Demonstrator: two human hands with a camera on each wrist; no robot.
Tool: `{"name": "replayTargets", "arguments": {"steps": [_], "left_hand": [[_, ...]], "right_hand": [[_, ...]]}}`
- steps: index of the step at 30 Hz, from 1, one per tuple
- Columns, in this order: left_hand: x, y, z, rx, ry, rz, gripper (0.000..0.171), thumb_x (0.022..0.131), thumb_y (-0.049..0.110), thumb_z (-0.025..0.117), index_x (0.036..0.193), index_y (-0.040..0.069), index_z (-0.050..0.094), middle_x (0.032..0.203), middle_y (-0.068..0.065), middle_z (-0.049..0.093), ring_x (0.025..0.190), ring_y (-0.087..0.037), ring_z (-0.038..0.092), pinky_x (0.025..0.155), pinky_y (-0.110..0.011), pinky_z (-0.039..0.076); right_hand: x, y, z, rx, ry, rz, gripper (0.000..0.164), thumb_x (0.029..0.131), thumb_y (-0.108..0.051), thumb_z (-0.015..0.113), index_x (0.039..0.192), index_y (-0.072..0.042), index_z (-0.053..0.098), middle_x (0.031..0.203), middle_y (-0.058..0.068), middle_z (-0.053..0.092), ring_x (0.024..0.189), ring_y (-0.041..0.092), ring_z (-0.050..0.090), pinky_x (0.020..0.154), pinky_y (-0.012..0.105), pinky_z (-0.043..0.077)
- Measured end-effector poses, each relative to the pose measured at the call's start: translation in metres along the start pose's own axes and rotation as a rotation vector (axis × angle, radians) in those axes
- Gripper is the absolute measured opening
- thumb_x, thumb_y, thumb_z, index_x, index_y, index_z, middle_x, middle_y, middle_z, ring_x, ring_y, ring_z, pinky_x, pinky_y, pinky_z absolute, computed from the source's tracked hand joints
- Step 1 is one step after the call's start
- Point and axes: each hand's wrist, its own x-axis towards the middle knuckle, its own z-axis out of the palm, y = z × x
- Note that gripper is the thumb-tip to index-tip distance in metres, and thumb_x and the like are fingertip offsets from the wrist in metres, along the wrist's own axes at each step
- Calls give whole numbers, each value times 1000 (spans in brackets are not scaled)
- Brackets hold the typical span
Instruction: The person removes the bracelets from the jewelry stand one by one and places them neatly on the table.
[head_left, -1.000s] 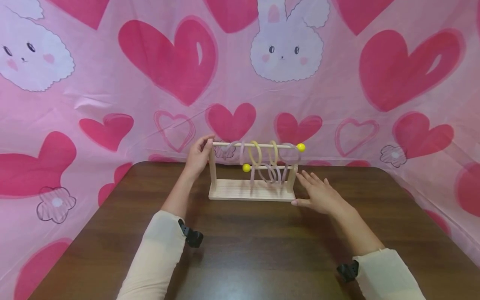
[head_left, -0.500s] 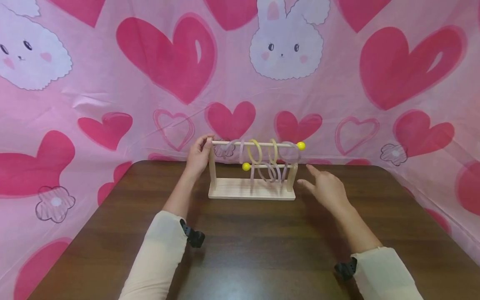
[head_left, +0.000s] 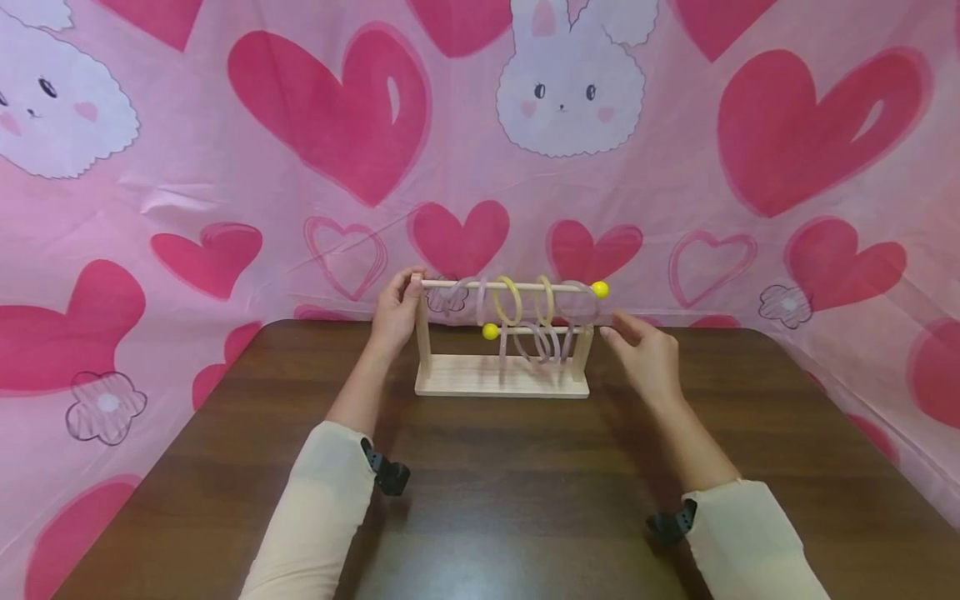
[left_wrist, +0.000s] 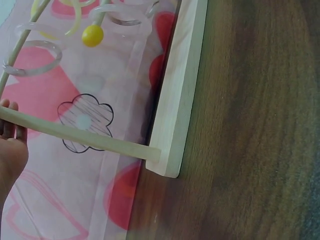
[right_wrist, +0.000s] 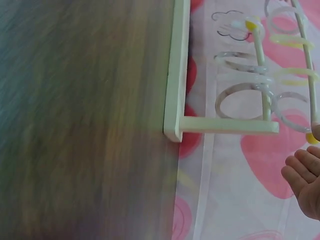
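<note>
Wooden ring rack (head_left: 487, 379) stands on the brown table (head_left: 480, 483), between the hands. We see the left hand (head_left: 395, 310) gripping its taller post (head_left: 423, 329) at the top. The right wrist view gives us what the head view mostly hides: the right hand's (head_left: 651, 358) fingers (right_wrist: 297, 175), loosely extended near a yellow ball (right_wrist: 312, 138); whether the thumb touches it, we cannot tell.

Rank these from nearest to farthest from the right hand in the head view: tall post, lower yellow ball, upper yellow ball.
1. Upper yellow ball: up and left of the right hand.
2. Lower yellow ball: farther left.
3. Tall post: farthest left, its top at the left hand.
</note>
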Motion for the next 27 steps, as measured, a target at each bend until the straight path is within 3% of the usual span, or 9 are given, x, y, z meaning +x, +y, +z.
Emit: {"name": "replayTargets", "arguments": {"steps": [4, 12, 20, 27], "left_hand": [[0, 0, -1, -3, -6, 3, 29, 96, 10, 47, 118, -7, 51, 117, -29, 53, 97, -26, 51, 76, -20, 42], [0, -1, -1, 29, 1, 0, 31, 96, 12, 47, 119, -7, 51, 115, -28, 54, 85, -6, 48, 76, -21, 41], [1, 2, -2, 66, 3, -40, 32, 96, 15, 47, 121, -4, 51, 117, -22, 56, 94, -13, 49, 83, -25, 41], [2, 0, -1, 58, -6, -26, 33, 96, 16, 47, 120, -5, 51, 116, -22, 56, 96, -15, 51, 84, -26, 41]], "right_hand": [[5, -4, 5, 99, 5, 85, 34, 85, -18, 69, 111, 3, 65, 107, 18, 64, 99, 29, 61, 81, 37, 49], [11, -11, 13, 207, 36, 215, 34, 83, -21, 71, 110, -1, 67, 103, 14, 66, 100, 22, 61, 81, 28, 49], [18, -18, 19, 207, 62, 293, 31, 81, -20, 72, 107, -3, 69, 98, 14, 67, 101, 19, 61, 83, 32, 48], [19, -20, 22, 172, 64, 315, 29, 81, -19, 71, 105, -4, 70, 96, 13, 67, 99, 20, 61, 80, 32, 47]]}}
